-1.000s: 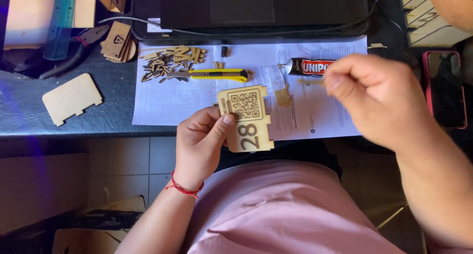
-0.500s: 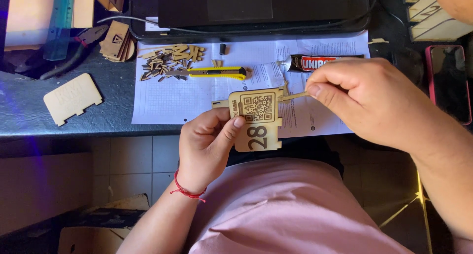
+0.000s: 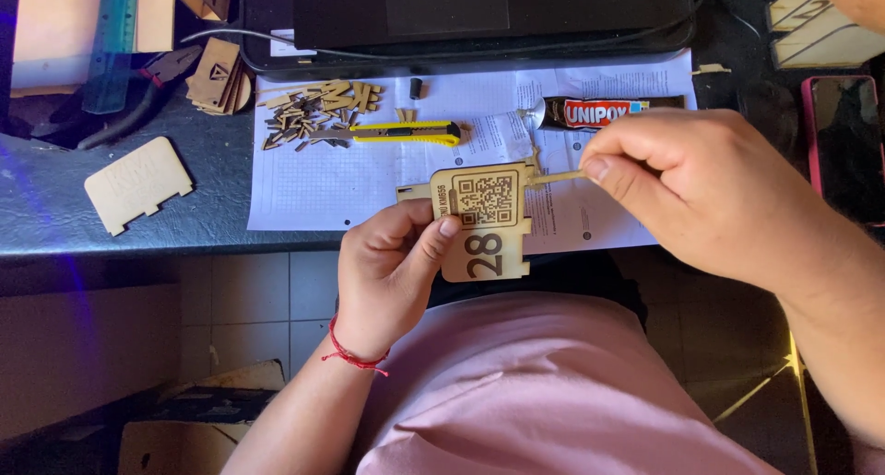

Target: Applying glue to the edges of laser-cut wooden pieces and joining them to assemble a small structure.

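My left hand (image 3: 392,272) grips a small laser-cut wooden plaque (image 3: 486,219) with a square code pattern and a number engraved on it, holding it by its left edge just over the desk's front edge. My right hand (image 3: 705,194) pinches a thin wooden stick (image 3: 553,176) whose tip touches the plaque's upper right corner. A black and red glue tube (image 3: 604,112) lies on the paper just beyond the right hand.
A yellow utility knife (image 3: 396,134) and a pile of small wooden offcuts (image 3: 309,111) lie on white paper sheets (image 3: 323,184). A blank wooden plaque (image 3: 138,184) rests at left, a laptop (image 3: 489,14) at back, a phone (image 3: 843,143) at right.
My right hand has come left from above the paper to the plaque, bringing the stick to its upper right corner. My left hand has lifted and steadied the plaque slightly.
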